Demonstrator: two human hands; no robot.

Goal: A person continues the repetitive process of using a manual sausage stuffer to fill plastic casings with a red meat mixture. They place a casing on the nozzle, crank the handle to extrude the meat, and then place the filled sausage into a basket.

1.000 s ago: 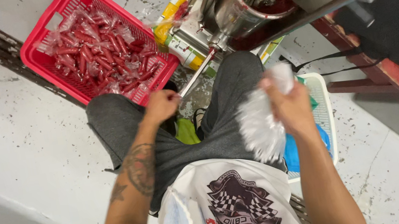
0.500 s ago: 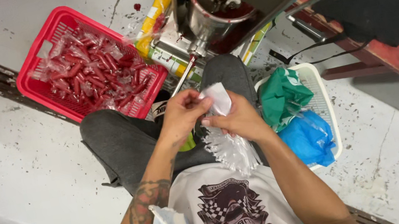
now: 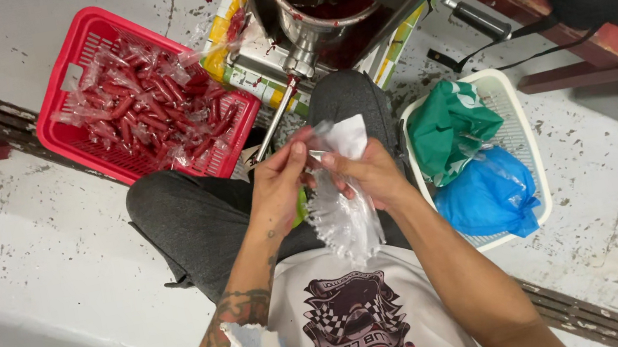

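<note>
1. Centre of frame: the left hand [image 3: 278, 191] and the right hand [image 3: 370, 176] now meet over the lap; a second ago they were apart, the left at the metal spout, the right raised alone with the bags.
2. Both hands pinch the bunch of thin clear plastic bags [image 3: 344, 222]; left fingertips [image 3: 297, 153] pick at its top edge, right fingers clenched round the stack; the bunch hangs between the knees; judged, one bag is being separated.
3. Upper centre: the stainless-steel filling machine with a dark red mixture [image 3: 323, 8]; untouched.
4. Upper left: the red plastic basket [image 3: 63, 106] of filled red tubes.
5. Right: the white plastic basket [image 3: 512, 110] holding green and blue bags.
</note>
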